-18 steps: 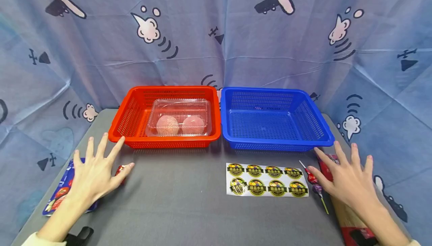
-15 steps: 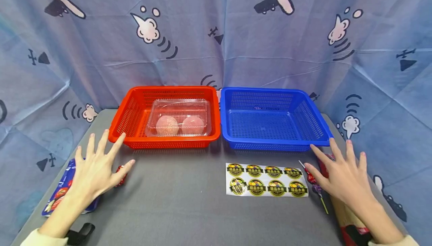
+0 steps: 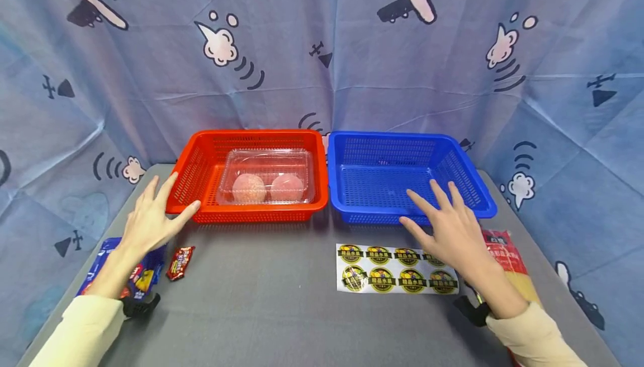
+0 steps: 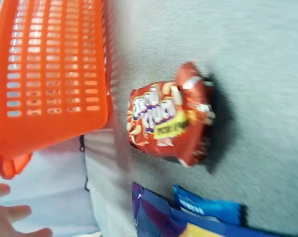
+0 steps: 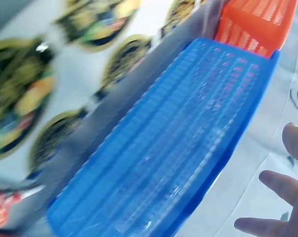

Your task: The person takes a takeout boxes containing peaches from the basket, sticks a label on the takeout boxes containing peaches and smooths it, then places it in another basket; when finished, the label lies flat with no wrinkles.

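My left hand [image 3: 151, 220] hovers with spread fingers at the near left corner of the red basket [image 3: 256, 215], holding nothing. A clear plastic clamshell box [image 3: 269, 160] with two round pinkish fruits lies in that basket. Below the left hand are a small red snack packet [image 3: 180, 262] and a blue bag [image 3: 146, 277], partly hidden by my forearm. My right hand [image 3: 453, 233], fingers apart, is above the front of the blue basket [image 3: 392, 185] and overlaps the sheet of round fruit stickers [image 3: 382, 268]. It holds nothing either.
A long red and yellow packet [image 3: 513, 266] lies by the right table edge, partly under my right forearm. The lollipops there are mostly hidden by the wrist. A small bright-blue packet [image 4: 208, 205] lies against the blue bag. A patterned curtain [image 3: 282, 48] hangs behind the baskets.
My right hand has moved left and forward, from beside the lollipops to over the blue basket's front. The left hand has moved slightly forward, uncovering the red snack packet.
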`<state>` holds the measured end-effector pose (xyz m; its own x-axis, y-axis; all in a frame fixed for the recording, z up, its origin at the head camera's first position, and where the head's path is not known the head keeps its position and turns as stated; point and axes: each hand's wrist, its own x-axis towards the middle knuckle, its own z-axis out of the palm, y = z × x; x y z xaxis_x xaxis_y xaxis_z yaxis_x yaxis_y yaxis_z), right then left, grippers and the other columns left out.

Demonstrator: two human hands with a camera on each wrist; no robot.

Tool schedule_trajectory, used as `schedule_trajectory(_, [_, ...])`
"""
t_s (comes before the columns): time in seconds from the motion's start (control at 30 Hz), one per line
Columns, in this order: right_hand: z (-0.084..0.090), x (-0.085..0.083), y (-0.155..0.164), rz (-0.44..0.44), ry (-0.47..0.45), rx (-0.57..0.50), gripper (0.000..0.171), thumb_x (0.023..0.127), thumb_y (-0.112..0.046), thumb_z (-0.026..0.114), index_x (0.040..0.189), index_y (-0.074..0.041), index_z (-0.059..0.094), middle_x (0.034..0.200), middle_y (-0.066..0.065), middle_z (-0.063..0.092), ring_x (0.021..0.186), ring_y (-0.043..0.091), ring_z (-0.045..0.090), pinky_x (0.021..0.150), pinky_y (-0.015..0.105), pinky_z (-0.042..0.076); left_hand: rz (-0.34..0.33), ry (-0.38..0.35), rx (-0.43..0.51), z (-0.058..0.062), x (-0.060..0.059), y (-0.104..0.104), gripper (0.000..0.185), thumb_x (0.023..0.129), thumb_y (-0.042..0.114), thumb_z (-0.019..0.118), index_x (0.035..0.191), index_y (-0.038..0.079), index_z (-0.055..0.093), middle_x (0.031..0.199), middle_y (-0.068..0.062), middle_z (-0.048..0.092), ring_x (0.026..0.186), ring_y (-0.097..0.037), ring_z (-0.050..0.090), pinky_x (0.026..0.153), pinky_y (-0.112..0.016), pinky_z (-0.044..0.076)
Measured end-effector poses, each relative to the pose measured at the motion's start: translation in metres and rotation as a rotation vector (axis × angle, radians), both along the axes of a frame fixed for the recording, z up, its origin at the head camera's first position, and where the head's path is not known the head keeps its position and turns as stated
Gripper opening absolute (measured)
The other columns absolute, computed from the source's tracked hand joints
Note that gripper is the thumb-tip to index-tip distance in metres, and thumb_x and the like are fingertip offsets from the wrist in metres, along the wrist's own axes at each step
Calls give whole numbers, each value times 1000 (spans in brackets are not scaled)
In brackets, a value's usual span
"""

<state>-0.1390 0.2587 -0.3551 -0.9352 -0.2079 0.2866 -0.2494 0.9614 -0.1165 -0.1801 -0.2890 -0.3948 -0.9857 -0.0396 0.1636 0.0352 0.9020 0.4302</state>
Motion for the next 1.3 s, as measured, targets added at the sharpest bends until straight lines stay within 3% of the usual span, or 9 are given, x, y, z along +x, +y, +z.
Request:
schedule_trajectory(0.27, [5,-24,-43,73,-25,-58,59,98,-48,64,150,-22,54,160,27,38,148,57,29,101,81,39,-2,-75,173,-5,-20,-6,101,92,63,63,166,21,9,167,-34,5,146,-64,20,104,-86,26])
schedule_trajectory(0.47, [9,-44,-81,109,-72,-169,61,98,-47,63,152,-21,51,161,25,38,146,51,37,102,75,44,-2,-36,224,-7,-29,-4,108,87,61,71,166,15,12,160,-32,30,141,-52,35,107,-76,35])
schedule_trajectory(0.63, [11,-62,-119,161,-139,-308,65,98,-46,63,153,-16,49,158,26,41,143,49,41,111,69,41,13,-128,240,-6,-31,-7,116,85,68,68,167,18,4,145,-30,50,126,-47,52,102,-68,46])
schedule_trajectory(0.77, [10,-75,-147,208,-163,-382,65,98,-44,62,153,-11,49,155,28,44,138,50,45,114,64,41,21,-199,229,-5,-31,-6,120,85,74,65,166,21,-7,144,-32,51,125,-47,55,101,-68,46])
schedule_trajectory(0.9, [6,-88,-174,236,-190,-431,65,98,-40,62,153,-7,48,153,27,46,135,48,49,113,60,43,26,-213,242,-4,-31,-6,123,84,74,65,165,20,-10,147,-33,49,126,-48,53,104,-69,44])
schedule_trajectory(1.1, [-2,-103,-207,265,-292,-462,67,98,-33,63,153,-1,44,158,26,44,150,42,38,124,55,33,31,-218,264,-4,-29,-6,123,84,73,66,165,19,-11,147,-33,49,126,-47,53,104,-68,44])
schedule_trajectory(1.3, [-7,-111,-227,155,-429,-440,74,97,-32,64,158,-2,35,164,24,35,157,42,23,128,55,22,37,-224,280,-4,-28,-5,123,84,73,65,164,20,-12,148,-33,47,127,-47,51,105,-69,43])
